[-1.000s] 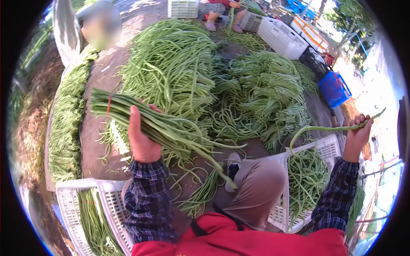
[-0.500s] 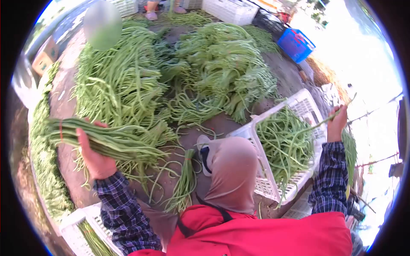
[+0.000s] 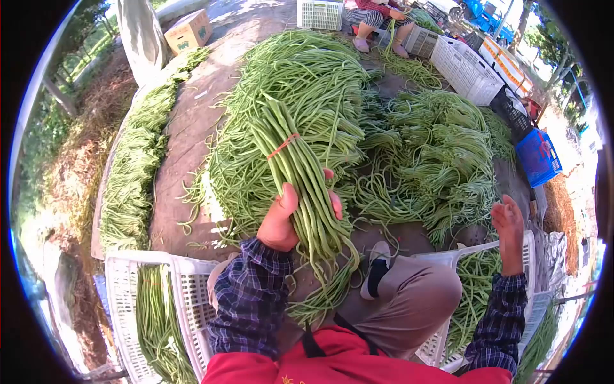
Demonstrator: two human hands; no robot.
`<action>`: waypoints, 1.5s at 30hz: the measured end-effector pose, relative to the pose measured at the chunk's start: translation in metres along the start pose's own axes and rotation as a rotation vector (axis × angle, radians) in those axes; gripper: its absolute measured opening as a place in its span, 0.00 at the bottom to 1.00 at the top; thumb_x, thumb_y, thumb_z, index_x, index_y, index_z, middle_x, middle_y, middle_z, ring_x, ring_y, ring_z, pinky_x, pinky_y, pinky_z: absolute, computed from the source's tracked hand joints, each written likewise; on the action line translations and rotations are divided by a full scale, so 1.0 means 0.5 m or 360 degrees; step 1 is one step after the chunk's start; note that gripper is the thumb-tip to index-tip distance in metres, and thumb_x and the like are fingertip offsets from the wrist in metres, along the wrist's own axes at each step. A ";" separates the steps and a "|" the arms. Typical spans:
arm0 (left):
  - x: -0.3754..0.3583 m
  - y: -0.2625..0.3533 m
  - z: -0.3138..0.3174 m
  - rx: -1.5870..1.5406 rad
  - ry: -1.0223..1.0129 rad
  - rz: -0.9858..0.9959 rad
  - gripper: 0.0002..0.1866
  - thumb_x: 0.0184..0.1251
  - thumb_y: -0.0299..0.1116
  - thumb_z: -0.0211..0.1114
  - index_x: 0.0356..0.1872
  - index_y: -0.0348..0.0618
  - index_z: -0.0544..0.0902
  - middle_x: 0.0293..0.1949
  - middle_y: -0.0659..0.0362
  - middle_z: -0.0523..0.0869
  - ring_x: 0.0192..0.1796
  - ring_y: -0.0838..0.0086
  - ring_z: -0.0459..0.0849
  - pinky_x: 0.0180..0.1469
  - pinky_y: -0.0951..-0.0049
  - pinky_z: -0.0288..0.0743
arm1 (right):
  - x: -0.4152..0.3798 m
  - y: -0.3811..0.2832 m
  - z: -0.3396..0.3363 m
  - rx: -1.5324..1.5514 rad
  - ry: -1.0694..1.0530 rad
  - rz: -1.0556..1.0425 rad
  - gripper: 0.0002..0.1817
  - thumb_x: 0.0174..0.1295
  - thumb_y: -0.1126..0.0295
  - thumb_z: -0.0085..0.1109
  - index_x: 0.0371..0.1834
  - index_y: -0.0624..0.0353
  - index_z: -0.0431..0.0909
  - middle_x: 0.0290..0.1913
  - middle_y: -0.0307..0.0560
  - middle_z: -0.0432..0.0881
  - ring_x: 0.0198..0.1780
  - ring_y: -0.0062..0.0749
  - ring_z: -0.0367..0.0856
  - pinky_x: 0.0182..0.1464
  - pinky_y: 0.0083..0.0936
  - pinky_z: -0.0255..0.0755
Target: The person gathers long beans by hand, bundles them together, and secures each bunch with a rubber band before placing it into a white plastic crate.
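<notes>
Swung from nearly level to a steep tilt since the previous frame, a bundle of long green beans point(image 3: 299, 176) stands in the grasp of a worker's left hand point(image 3: 279, 221), its upper end leaning left. The thumb presses one side and fingertips curl round the other; a red band point(image 3: 283, 146) circles the upper part. The right hand point(image 3: 509, 232), which held a single bean half a second ago, is now released, fingers raised and slightly parted near the far right corner of a white crate point(image 3: 528, 264) of loose beans point(image 3: 473, 294).

Held above the near part of the brown floor point(image 3: 185, 137), the bundle appears in front of a large heap of beans point(image 3: 300, 83), with a second heap point(image 3: 441, 144) to its right. A long row of beans point(image 3: 137, 153) runs along the floor's left edge. At the near left corner, another white crate point(image 3: 192, 307) holds beans laid lengthwise. A small bunch point(image 3: 323, 299) lies beside the worker's shoe point(image 3: 376, 272); whether the bundle's lower tips touch it cannot be told. Toward the far edge, another person point(image 3: 369, 18) sits near more beans, and a blue crate point(image 3: 538, 157) stands at the right edge.
</notes>
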State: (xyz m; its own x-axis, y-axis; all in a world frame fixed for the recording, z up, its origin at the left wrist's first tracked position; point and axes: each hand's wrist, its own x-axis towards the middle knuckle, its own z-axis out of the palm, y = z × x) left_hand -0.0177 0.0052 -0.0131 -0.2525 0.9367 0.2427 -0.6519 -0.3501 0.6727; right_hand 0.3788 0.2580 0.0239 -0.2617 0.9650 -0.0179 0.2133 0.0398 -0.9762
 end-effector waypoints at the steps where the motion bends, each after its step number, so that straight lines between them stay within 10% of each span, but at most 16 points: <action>1: -0.001 0.003 0.005 0.0008 -0.0107 -0.0073 0.41 0.60 0.63 0.56 0.61 0.36 0.63 0.39 0.49 0.80 0.41 0.65 0.80 0.44 0.66 0.74 | -0.008 -0.046 0.072 0.0073 -0.0283 -0.0077 0.27 0.66 0.53 0.51 0.63 0.58 0.64 0.48 0.43 0.78 0.49 0.25 0.75 0.50 0.23 0.67; 9: -0.026 -0.023 0.022 -0.0112 -0.0519 -0.0748 0.36 0.59 0.54 0.63 0.60 0.37 0.67 0.45 0.49 0.81 0.47 0.64 0.82 0.51 0.64 0.77 | -0.096 -0.182 0.490 0.0759 -0.1858 -0.0216 0.46 0.51 0.50 0.66 0.69 0.63 0.55 0.56 0.54 0.74 0.56 0.34 0.74 0.61 0.32 0.62; 11: -0.027 -0.028 0.028 -0.0053 -0.0500 -0.0883 0.44 0.52 0.59 0.67 0.65 0.43 0.61 0.49 0.46 0.77 0.46 0.58 0.82 0.47 0.62 0.77 | -0.115 -0.196 0.528 0.0902 -0.1994 0.0264 0.48 0.47 0.54 0.70 0.67 0.65 0.55 0.53 0.57 0.74 0.53 0.40 0.76 0.57 0.32 0.68; 13: -0.024 -0.024 0.042 -0.0015 -0.0267 -0.0542 0.46 0.53 0.58 0.67 0.69 0.53 0.55 0.58 0.46 0.71 0.53 0.62 0.78 0.56 0.63 0.71 | -0.110 -0.208 0.546 0.0762 -0.1866 0.0216 0.44 0.45 0.59 0.72 0.63 0.64 0.60 0.48 0.55 0.77 0.47 0.39 0.79 0.51 0.31 0.72; 15: -0.014 -0.023 0.028 0.0205 -0.0036 -0.0292 0.39 0.61 0.51 0.63 0.67 0.37 0.61 0.57 0.53 0.73 0.59 0.69 0.72 0.61 0.69 0.65 | -0.101 -0.205 0.552 0.0798 -0.1652 -0.0048 0.38 0.47 0.60 0.71 0.60 0.62 0.63 0.43 0.49 0.77 0.44 0.36 0.79 0.49 0.31 0.73; 19: 0.001 0.014 0.021 0.0771 0.0562 0.0110 0.45 0.58 0.63 0.59 0.67 0.38 0.59 0.64 0.53 0.68 0.66 0.68 0.64 0.67 0.68 0.54 | -0.054 -0.198 0.571 0.1046 -0.1265 -0.0332 0.26 0.57 0.65 0.64 0.56 0.61 0.66 0.38 0.43 0.77 0.40 0.27 0.76 0.42 0.26 0.71; 26: 0.012 -0.024 0.030 0.2226 0.0251 0.0588 0.55 0.42 0.46 0.77 0.67 0.30 0.53 0.60 0.42 0.68 0.64 0.53 0.66 0.64 0.59 0.61 | -0.054 -0.173 0.581 0.1154 -0.1086 -0.0125 0.22 0.60 0.62 0.62 0.52 0.59 0.67 0.37 0.43 0.77 0.39 0.26 0.77 0.40 0.23 0.72; 34: 0.016 -0.074 0.038 0.0547 -0.0101 -0.0074 0.36 0.62 0.31 0.66 0.69 0.44 0.56 0.57 0.62 0.74 0.56 0.79 0.73 0.58 0.73 0.67 | -0.048 -0.166 0.551 0.1094 -0.1384 -0.0045 0.33 0.63 0.49 0.53 0.63 0.61 0.62 0.50 0.51 0.75 0.53 0.37 0.74 0.55 0.35 0.71; 45: 0.000 -0.058 0.043 0.0051 0.0084 -0.0442 0.22 0.67 0.35 0.57 0.60 0.40 0.68 0.48 0.54 0.81 0.47 0.69 0.82 0.50 0.66 0.77 | -0.037 -0.148 0.531 0.1143 -0.1330 0.0045 0.27 0.62 0.66 0.53 0.64 0.63 0.62 0.52 0.52 0.75 0.53 0.36 0.74 0.58 0.35 0.65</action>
State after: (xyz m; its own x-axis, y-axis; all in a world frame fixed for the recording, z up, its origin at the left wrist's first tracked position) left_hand 0.0165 0.0156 -0.0175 -0.1050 0.9944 0.0097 -0.6785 -0.0788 0.7304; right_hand 0.1178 0.1684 0.0390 -0.8775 0.4726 0.0816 -0.2965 -0.4010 -0.8668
